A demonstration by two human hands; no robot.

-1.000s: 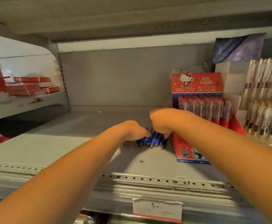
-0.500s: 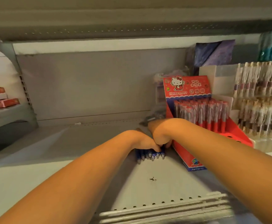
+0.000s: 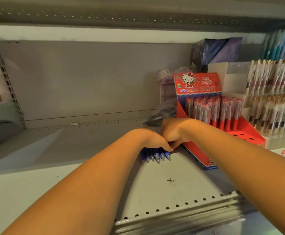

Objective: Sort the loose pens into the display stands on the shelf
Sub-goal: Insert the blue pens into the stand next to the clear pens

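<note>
Hands have closed together: left hand (image 3: 155,141) curls over blue pens (image 3: 156,156); right hand's (image 3: 173,134) hold is hidden. Gathering step; next, likely lift them into the red stand (image 3: 196,153).

Matt metal shelf (image 3: 155,189), glossy cardboard stand (image 3: 197,85)

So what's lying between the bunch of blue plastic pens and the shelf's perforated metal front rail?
Head view: bare grey shelf, with only a small dark speck of debris between the blue plastic pens and the perforated front rail.
</note>
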